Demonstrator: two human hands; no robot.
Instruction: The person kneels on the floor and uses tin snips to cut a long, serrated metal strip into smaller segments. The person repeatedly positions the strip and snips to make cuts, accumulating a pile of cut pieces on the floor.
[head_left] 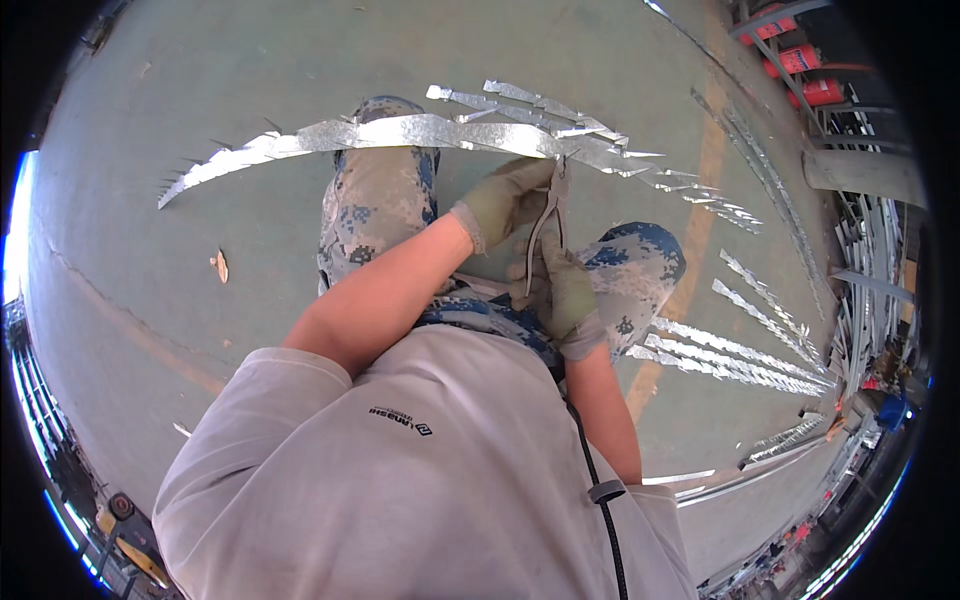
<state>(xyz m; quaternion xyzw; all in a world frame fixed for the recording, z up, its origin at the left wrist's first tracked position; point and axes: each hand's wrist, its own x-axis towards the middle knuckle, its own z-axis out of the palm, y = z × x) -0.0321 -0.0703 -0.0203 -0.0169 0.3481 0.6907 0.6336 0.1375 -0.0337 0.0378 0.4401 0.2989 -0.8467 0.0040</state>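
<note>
A long, shiny sheet-metal strip (400, 132) with pointed teeth along its edges stretches across in front of me, over my left knee. My left hand (508, 198), in a pale work glove, has its fingers curled at the strip's near edge and seems to pinch it; the fingertips are partly hidden. Beside it, my gloved right hand (562, 285) is closed round the handles of grey metal tin snips (557, 195). The jaws of the snips point away from me and meet the strip's near edge.
Narrower toothed strips (540, 105) lie just beyond the long one. More toothed strips (740, 358) fan out on the floor (200, 110) at right. Red cylinders (797, 60) and stacked metal lengths (880, 270) line the right side. A dry leaf (219, 266) lies at left.
</note>
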